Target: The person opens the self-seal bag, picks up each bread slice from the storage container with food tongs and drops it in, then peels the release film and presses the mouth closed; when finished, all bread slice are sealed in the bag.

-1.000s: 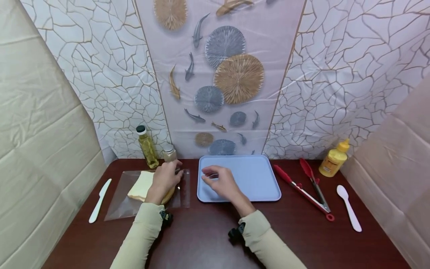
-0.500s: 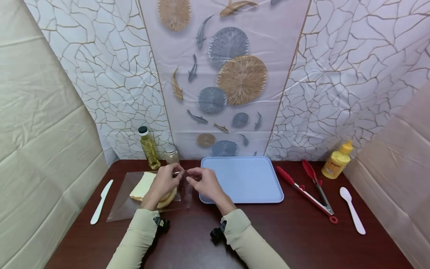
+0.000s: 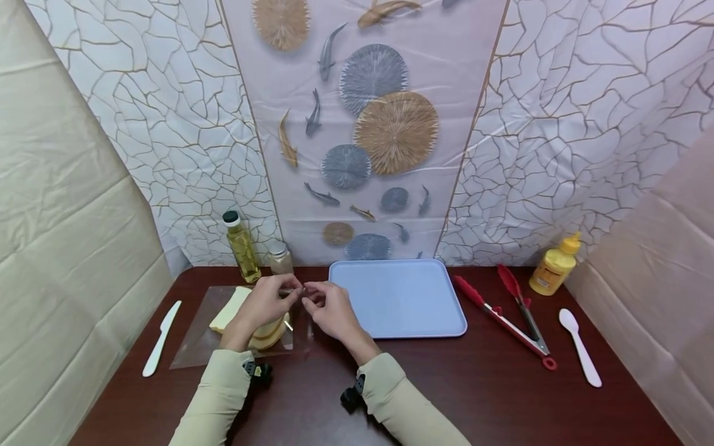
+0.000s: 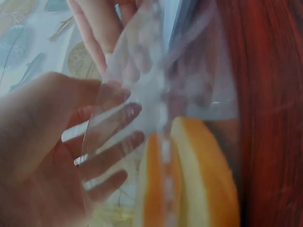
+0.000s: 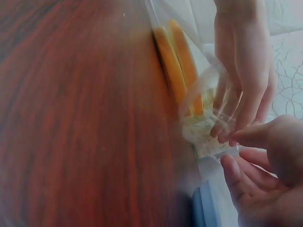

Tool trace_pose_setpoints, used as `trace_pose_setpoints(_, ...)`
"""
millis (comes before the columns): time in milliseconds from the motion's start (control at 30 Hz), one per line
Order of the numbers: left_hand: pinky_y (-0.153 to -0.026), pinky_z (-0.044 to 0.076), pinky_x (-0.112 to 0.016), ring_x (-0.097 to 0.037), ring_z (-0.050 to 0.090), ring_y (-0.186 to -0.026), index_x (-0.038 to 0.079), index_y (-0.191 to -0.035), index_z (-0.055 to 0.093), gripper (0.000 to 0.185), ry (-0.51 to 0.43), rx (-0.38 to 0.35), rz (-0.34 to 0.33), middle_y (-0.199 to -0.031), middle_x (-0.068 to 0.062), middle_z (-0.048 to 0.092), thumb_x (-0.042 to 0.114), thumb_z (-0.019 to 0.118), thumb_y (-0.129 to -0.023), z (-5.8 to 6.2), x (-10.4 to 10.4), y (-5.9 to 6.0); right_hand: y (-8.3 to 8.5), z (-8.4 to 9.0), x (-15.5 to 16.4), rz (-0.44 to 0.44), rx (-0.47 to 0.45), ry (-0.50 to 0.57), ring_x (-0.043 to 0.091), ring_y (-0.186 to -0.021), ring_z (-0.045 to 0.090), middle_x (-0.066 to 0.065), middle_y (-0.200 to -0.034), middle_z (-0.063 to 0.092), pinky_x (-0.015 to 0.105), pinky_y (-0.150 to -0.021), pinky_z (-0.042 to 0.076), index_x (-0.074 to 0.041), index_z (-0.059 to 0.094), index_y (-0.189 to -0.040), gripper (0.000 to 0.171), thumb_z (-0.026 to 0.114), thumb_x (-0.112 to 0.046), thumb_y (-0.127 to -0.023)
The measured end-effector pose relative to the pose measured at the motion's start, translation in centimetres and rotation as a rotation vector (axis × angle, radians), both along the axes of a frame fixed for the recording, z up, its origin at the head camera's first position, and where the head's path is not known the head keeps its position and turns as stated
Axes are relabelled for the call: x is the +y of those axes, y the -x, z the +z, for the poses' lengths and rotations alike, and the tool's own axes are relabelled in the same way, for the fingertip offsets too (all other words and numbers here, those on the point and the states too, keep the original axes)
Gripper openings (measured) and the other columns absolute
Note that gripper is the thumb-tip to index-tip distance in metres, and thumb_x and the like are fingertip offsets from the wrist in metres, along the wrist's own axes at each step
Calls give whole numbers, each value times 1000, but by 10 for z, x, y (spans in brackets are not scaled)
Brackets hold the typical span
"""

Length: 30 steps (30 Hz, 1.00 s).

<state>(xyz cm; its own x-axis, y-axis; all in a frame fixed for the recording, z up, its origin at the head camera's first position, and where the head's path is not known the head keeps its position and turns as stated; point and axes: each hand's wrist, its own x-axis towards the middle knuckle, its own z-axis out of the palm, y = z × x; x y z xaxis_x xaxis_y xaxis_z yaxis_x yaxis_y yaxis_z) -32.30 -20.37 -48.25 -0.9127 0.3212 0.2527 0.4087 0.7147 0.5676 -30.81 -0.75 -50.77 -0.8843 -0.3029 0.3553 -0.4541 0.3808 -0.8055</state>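
A clear plastic bag (image 3: 192, 347) with slices of bread (image 3: 230, 310) in it lies on the left of the table. My left hand (image 3: 264, 305) reaches over the bread and pinches the bag's right end, fingers showing through the film in the left wrist view. Facing it, my right hand (image 3: 333, 311) has thumb and forefinger at the same edge, fingertips right beside the left ones. In the right wrist view, that right hand (image 5: 272, 172) meets the film (image 5: 210, 87) near the left hand (image 5: 246, 66). Brown crusts (image 4: 203, 165) show through the bag in the left wrist view.
A light blue tray (image 3: 401, 300) stands right of the hands. Behind the bag are an oil bottle (image 3: 242, 251) and a small jar (image 3: 281, 260). A white knife (image 3: 162, 339) lies far left; red tongs (image 3: 507, 325), a yellow bottle (image 3: 554, 267) and a white spoon (image 3: 580, 347) are right.
My right hand has moved left from over the tray to the bag's edge, meeting my left hand there. The bag's right end now appears lifted by the fingers.
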Motion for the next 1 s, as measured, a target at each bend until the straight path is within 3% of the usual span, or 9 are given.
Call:
trace_pose_setpoints(167,-91,66,-43,-22,81,-103,15,-104,80,7,-17,0,-70,-106,-2,81,12,74,-103,2,-9,-3,-1,-1,-4,-18,54,-51,20,-90,75,14,-109,77,22,-77,60,-2,78,-123,22,74,-12,-104)
trace_pose_setpoints(433,-92,64,-44,-22,78,-102,13,-106,82,11,29,56,-145,-104,-1,79,10,72,-104,1,-4,0,-1,2,1,-92,1,-85,11,-82,75,4,-103,83,20,-71,58,-10,82,-114,17,72,-21,-106)
trace_pose_setpoints(733,-89,65,-42,-18,79,-99,15,-106,82,10,48,45,-115,-103,2,79,17,72,-106,3,3,1,1,4,6,-151,77,-130,4,-74,72,-2,-88,83,20,-70,57,-12,84,-101,12,74,-18,-104)
trace_pose_setpoints(1000,-80,58,-39,-12,72,-86,20,-103,78,9,69,92,-42,-97,2,80,18,70,-107,-1,-5,1,5,3,7,-135,20,-37,12,-83,81,3,-91,84,21,-74,62,-8,82,-99,9,74,-10,-98)
